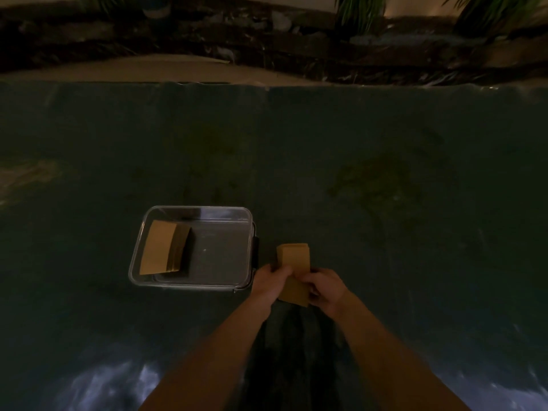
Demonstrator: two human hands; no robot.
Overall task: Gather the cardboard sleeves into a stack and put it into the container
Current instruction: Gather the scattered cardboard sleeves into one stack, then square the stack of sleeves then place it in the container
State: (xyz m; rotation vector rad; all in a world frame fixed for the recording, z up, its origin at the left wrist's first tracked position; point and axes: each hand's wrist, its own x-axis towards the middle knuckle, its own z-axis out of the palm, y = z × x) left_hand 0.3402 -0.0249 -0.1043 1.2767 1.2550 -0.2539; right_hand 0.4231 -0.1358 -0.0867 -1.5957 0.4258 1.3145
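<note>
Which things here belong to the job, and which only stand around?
Belong: held stack of cardboard sleeves, left hand, right hand, clear container, stack already inside.
Only around: dark table, plants.

A dark green table [326, 149] fills most of the view, its surface dull and blotchy, with a darker stain [376, 179] toward two o'clock. Pale glare [118, 381] lies along the near edge at seven o'clock, with a fainter streak at five. Beyond the far edge, from eleven to twelve o'clock, runs a tan ledge [166, 68] — flat, plain, lighter than the rest. Behind it stands a rough dark wall [267, 34] of stacked stone or wood; the dim light does not show which. Green plant leaves [360, 10] hang down at one o'clock, and more leaves [498, 13] at two — both cut off by the top of the view.
</note>
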